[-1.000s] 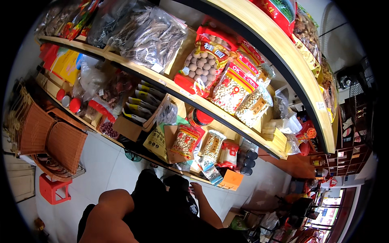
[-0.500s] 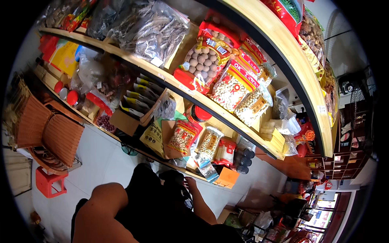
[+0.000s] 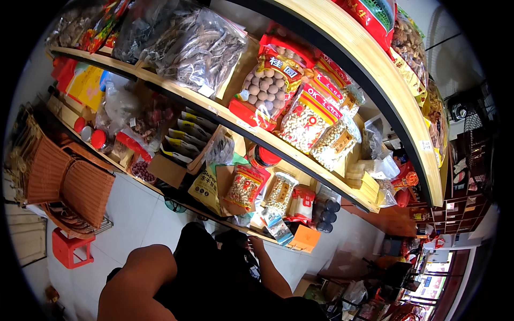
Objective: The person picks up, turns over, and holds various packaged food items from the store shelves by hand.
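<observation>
Although the right hand [image 3: 255,244] is visible, its grip cannot be determined; the left hand is out of sight. The slim blue-and-white plastic packet [image 3: 278,228] lies ahead-right of it, slanting down rightward, at the pale wooden lower shelf's [image 3: 297,174] edge.

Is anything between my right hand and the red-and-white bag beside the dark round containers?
Seen from this view, yes: the blue-and-white packet lies over the front edge of the lower shelf, roughly between your right hand and the red-and-white bag. Depth is hard to judge here.
</observation>
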Tool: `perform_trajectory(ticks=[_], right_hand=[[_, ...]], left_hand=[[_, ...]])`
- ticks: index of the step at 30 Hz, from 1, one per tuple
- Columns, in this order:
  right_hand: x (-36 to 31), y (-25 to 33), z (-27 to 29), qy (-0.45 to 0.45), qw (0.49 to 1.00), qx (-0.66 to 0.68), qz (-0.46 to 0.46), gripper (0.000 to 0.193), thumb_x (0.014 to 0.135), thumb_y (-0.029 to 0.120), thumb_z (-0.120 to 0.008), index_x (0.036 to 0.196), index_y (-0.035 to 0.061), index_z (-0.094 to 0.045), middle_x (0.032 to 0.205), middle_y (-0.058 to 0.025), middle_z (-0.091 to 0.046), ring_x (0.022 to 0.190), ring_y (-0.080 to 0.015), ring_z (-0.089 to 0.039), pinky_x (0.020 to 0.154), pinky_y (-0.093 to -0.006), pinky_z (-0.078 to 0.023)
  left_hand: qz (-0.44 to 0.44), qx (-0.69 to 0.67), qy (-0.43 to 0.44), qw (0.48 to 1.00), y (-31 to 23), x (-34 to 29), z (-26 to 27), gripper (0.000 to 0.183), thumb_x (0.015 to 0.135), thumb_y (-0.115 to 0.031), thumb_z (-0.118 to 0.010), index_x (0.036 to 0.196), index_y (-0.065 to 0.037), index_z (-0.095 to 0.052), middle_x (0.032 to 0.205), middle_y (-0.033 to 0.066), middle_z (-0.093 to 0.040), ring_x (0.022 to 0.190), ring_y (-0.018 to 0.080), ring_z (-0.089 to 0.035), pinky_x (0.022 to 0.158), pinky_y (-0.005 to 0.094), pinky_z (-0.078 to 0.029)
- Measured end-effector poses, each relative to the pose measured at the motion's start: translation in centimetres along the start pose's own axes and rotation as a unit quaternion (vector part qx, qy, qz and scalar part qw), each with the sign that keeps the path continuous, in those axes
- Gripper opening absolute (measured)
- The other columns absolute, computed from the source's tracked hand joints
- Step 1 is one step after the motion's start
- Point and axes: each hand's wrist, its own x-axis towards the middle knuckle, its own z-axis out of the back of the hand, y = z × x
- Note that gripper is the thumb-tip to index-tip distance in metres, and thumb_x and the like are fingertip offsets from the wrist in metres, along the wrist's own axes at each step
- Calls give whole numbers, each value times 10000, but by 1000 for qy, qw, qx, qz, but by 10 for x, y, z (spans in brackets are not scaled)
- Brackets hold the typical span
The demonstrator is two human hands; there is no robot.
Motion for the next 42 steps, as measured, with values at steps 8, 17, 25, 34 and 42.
perform_trajectory(ticks=[8, 17, 25, 34, 42], right_hand=[[17, -24, 25, -16, 999, -16, 25, 250, 844, 188, -537, 1070, 99, -594, 791, -96, -666, 609, -197, -630, 495, -298, -450], [7, -10, 7, -27, 999, 5, 31, 208, 837, 163, -566, 1013, 71, -628, 724, -96, -643, 540, -182, -598, 427, -290, -431], [5, -19, 1, -35, 999, 12, 22, 226, 850, 179, -559, 1048, 87, -619, 731, -113, -657, 536, -211, -627, 405, -311, -458], [8, -46, 17, -52, 986, 149, 53, 229, 860, 170, -525, 1057, 74, -590, 612, -117, -579, 417, -180, -514, 341, -290, -356], [-22, -51, 22, -116, 976, 185, 18, 200, 871, 167, -558, 1055, 102, -602, 725, -100, -641, 561, -211, -623, 516, -342, -532]], left_hand=[[-94, -144, 93, 981, 27, -1, 8, 277, 850, -62, -512, 584, -91, -441, 525, 96, -515, 404, 123, -454, 367, 225, -355], [143, 73, -42, 986, 8, 8, -34, 190, 684, -52, -642, 531, -29, -532, 467, 71, -466, 371, 142, -404, 408, 345, -266], [168, 41, -39, 984, -7, 4, -29, 217, 773, -11, -589, 557, -14, -571, 482, 80, -486, 380, 144, -417, 424, 365, -268], [-2, -135, 113, 984, 34, 33, -37, 225, 813, -87, -553, 607, -26, -620, 534, 90, -536, 421, 143, -479, 431, 331, -342], [147, -127, 219, 956, 74, 62, -59, 242, 755, -95, -555, 530, -5, -551, 532, 86, -517, 441, 156, -478, 451, 376, -288]])
